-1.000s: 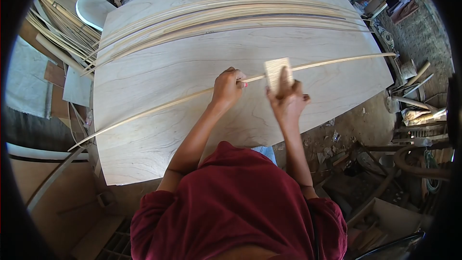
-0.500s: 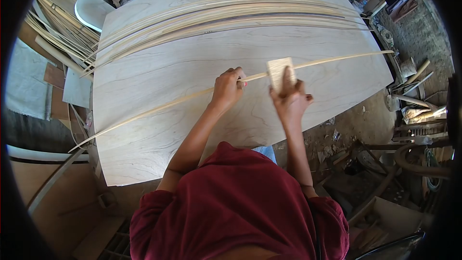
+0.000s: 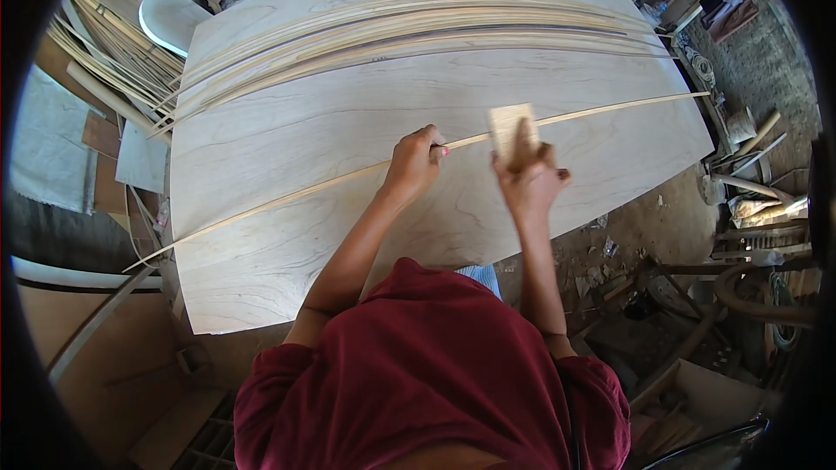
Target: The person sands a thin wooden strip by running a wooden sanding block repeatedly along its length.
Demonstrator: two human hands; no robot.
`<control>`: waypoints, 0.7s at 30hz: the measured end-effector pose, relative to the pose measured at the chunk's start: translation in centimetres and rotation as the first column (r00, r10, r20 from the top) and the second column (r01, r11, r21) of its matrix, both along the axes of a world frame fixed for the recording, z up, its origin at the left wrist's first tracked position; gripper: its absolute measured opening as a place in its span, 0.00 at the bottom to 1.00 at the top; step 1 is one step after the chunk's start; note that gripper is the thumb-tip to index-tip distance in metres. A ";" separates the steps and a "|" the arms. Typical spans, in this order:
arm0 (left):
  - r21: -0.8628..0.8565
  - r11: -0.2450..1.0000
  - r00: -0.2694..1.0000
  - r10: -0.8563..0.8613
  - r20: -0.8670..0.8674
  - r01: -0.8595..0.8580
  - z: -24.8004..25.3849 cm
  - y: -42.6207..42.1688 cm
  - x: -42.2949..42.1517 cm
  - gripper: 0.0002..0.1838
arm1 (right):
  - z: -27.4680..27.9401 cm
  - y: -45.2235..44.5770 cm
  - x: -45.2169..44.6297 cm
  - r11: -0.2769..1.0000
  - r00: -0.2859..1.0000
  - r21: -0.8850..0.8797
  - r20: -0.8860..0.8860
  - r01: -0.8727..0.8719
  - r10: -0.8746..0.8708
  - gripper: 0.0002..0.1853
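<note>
A long, thin wooden strip [image 3: 318, 186] lies across the plywood sheet [image 3: 287, 296], its left end reaching past the sheet's edge. My left hand [image 3: 414, 164] is closed around the strip near its middle, fingers curled. Just to the right, my right hand [image 3: 529, 179] grips a flat, pale rectangular wooden block [image 3: 508, 132], with one finger stretched along its top. The block sits across the strip and covers a short part of it. What is on the block's underside is hidden.
A row of several long strips [image 3: 392, 30] lies along the far side of the sheet. More strips [image 3: 122, 43] and a white plastic chair [image 3: 170, 19] stand at the left. Wood scraps and a cluttered floor [image 3: 636, 235] are on the right.
My right hand and the block have shifted very slightly to the right along the strip. My left hand keeps its hold, and the strip looks almost unmoved.
</note>
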State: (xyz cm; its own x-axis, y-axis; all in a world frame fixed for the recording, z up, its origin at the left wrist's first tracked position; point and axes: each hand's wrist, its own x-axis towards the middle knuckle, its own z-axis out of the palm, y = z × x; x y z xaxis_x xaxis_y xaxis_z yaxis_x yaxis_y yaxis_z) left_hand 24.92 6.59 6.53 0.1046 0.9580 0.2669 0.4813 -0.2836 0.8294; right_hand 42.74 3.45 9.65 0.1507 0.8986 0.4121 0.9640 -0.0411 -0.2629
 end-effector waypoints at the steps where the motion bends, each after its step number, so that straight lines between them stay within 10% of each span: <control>1: 0.042 0.999 1.000 0.015 -0.013 -0.014 -0.3 0.0 0.0 0.04 | -0.6 -0.6 -1.2 0.998 0.997 0.012 0.045 -0.066 0.066 0.39; 6: -0.015 0.999 0.998 0.035 0.057 -0.035 -0.7 0.0 0.1 0.05 | -1.0 -1.1 -2.1 0.977 0.979 -0.089 0.052 -0.193 0.198 0.40; 14: -0.063 0.998 1.000 0.027 0.016 -0.025 0.3 -0.1 0.1 0.09 | 0.5 0.9 2.7 0.990 0.991 0.038 -0.009 0.133 -0.133 0.39; 21: -0.020 0.999 0.998 0.045 -0.055 -0.046 -0.8 0.4 0.1 0.09 | -1.7 -1.4 -2.2 0.978 0.979 -0.053 -0.007 -0.202 0.202 0.39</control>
